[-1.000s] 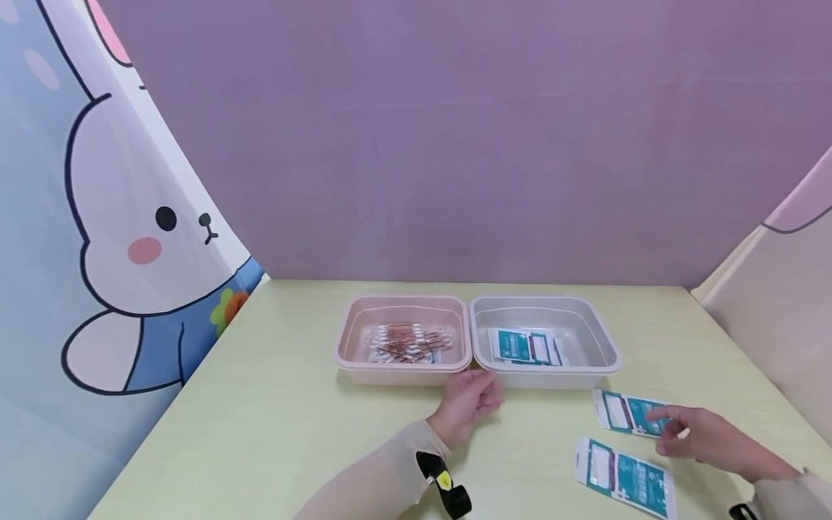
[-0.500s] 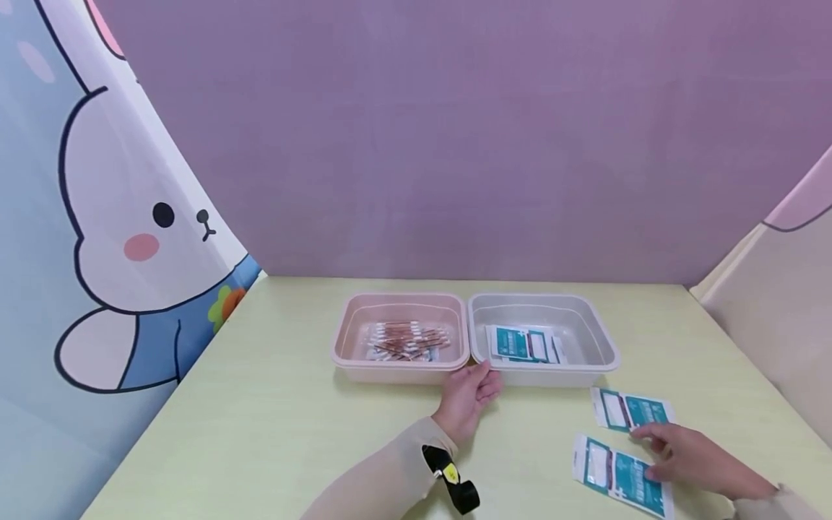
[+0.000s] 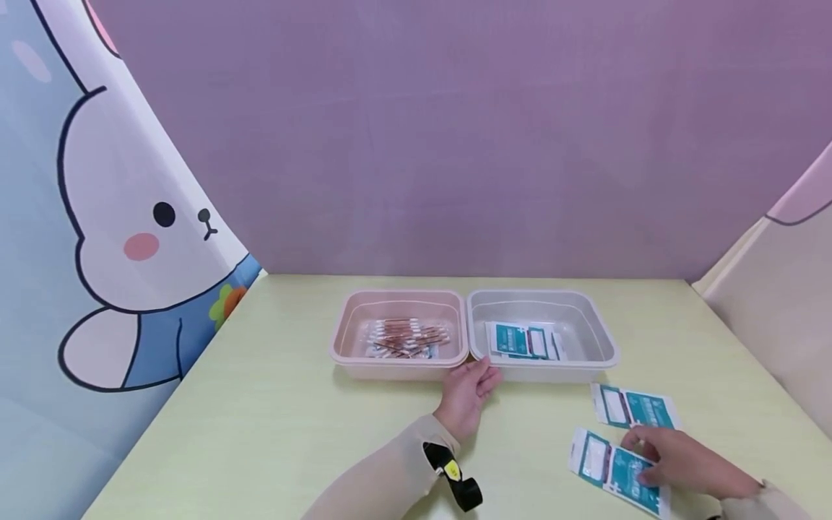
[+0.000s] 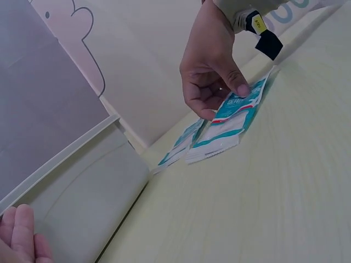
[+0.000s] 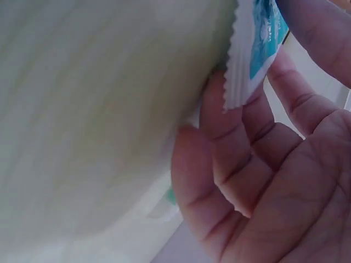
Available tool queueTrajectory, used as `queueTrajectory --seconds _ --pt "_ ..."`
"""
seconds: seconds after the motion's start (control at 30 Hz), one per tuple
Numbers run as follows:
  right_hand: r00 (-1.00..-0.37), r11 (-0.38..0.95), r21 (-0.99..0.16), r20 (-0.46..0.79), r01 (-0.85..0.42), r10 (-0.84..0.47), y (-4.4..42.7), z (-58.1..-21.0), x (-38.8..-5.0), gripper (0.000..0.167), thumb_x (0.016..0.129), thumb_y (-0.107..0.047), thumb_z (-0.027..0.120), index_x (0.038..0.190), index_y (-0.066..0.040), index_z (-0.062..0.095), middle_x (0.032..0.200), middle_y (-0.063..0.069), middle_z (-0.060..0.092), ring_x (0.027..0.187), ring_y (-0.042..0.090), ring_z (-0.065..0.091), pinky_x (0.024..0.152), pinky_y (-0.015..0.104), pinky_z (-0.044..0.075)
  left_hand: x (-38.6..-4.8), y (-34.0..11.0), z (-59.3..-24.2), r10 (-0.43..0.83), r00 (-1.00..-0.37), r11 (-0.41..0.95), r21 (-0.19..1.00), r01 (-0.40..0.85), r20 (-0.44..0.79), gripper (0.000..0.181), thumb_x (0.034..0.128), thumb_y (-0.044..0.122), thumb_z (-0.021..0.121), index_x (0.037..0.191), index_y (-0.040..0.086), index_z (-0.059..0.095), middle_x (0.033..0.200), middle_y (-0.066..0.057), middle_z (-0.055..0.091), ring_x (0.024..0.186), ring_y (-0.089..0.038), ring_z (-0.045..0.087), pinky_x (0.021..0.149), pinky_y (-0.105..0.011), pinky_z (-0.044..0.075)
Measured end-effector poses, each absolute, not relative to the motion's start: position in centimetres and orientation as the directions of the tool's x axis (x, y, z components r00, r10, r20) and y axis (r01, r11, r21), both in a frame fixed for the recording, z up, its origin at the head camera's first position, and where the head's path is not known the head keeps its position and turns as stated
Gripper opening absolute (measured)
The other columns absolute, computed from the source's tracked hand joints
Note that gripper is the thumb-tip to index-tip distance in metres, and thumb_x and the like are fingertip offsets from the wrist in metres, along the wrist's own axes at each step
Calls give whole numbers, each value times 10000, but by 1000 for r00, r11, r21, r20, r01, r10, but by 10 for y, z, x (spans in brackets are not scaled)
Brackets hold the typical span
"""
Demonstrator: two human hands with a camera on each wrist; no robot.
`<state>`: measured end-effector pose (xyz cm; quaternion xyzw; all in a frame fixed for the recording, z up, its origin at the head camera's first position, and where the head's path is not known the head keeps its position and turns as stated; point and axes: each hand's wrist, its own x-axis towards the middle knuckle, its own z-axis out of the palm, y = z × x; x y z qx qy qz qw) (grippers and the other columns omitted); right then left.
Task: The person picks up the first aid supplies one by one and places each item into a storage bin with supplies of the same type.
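In the head view my right hand [image 3: 679, 458] pinches a flat teal-and-white packet [image 3: 594, 462] at its right end. The left wrist view has the thumb on top of this packet [image 4: 222, 134] and fingers beneath, its right end raised off the table. Its crimped white edge [image 5: 237, 66] appears close up in the right wrist view. A second, similar packet [image 3: 640, 410] lies just behind it. My left hand [image 3: 464, 397] rests at the front where two bins meet, thumb at the grey bin's [image 3: 552, 372] rim, fingers loosely bent against its front wall.
Left of the grey bin stands a pink bin [image 3: 396, 370] with clear packs of brown swabs [image 3: 406, 338]. Several teal-and-white packets [image 3: 520, 341] lie inside the grey bin. A purple wall panel [image 3: 455, 144] rises behind the pale yellow table [image 3: 292, 426]; a rabbit-print curtain [image 3: 117, 188] hangs at left.
My right hand has moved left and nearer, from over the rear packet to the front one, which it now pinches and has slightly raised. My left hand has stayed at the bins.
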<state>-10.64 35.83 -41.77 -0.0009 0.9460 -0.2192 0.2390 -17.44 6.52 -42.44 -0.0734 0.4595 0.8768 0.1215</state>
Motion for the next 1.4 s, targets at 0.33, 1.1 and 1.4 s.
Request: queueTrajectory --seconds 0.33,1.1,1.4 --pt "-919 831 -500 -155 -243 -362 365 -401 -111 193 811 -40 722 983 14 653 774 -69 511 695 39 411 574 246 388 -173 64 -425 148 -958 -567 773 -286 -246 98 947 85 570 976 -4 600 793 -3 648 736 -85 650 807 -266 509" --pt "-891 683 -669 -69 -293 -449 331 -325 -163 209 904 -65 644 1065 69 642 830 -21 657 684 45 571 615 228 501 -178 63 -424 147 -958 -602 746 -285 -247 97 945 46 562 982 -38 595 751 2 642 678 -71 628 731 -230 523" --pt "-861 684 -648 -85 -334 -501 303 -299 -192 226 928 -66 609 1123 47 614 951 47 661 747 92 590 684 230 517 -178 62 -425 167 -960 -599 751 -279 -224 126 936 52 576 1020 -39 599 771 -5 653 699 -76 649 758 -242 526"
